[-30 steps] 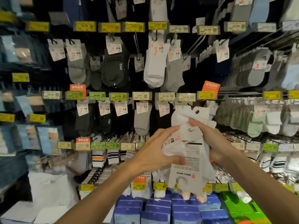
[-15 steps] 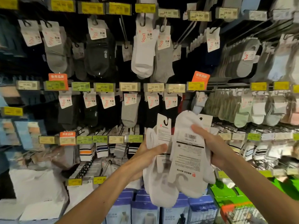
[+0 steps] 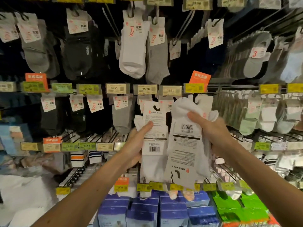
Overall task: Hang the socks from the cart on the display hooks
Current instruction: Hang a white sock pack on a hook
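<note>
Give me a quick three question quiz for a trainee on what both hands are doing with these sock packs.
1. True or false: the left hand grips the left pack with its hanger hook pointing up.
2. The right pack, gripped by the right hand, is: A upright, B upside down, C on a display hook.
3. Fill in: the price tag directly above the left pack reads ____.
Key: 1 true; 2 B; 3 25.90.

- first sock pack point(image 3: 154, 136): white, upright, back card facing out, hook cut-out at 12 o'clock, barcode toward 6; gripped by left hand point(image 3: 136, 145).
- second sock pack point(image 3: 185, 153): white, just beside the other at its 3 o'clock, card upside down, cut-out at 6 o'clock; gripped by right hand point(image 3: 213, 130).
- bare display hooks point(image 3: 113, 25): at 12 o'clock, well apart.
</note>
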